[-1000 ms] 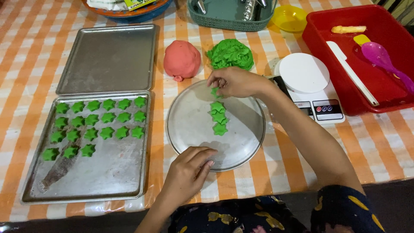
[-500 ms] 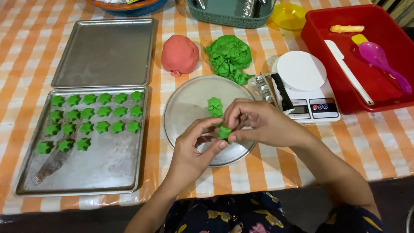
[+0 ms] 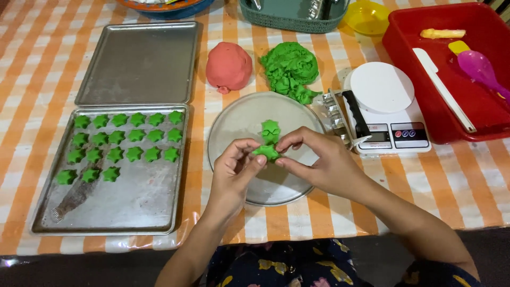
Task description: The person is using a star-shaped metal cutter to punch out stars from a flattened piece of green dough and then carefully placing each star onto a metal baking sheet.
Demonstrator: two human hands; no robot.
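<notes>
Both hands, left hand [image 3: 234, 165] and right hand [image 3: 319, 162], pinch one green dough piece [image 3: 265, 152] above the round plate [image 3: 239, 122], shaping it; the filled tray [image 3: 133, 207] lies left

Left hand [image 3: 234, 170]: bare, no rings or watch visible.
Right hand [image 3: 321, 165]: bare, no jewellery visible.
Forearms: uncovered, no sleeves in view.
Garment: dark navy fabric, printed with yellow and pink floral shapes, at lower edge.

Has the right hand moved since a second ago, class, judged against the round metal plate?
Yes. The right hand has come from the round metal plate's far rim toward the person, meeting the left hand over its middle.
</notes>
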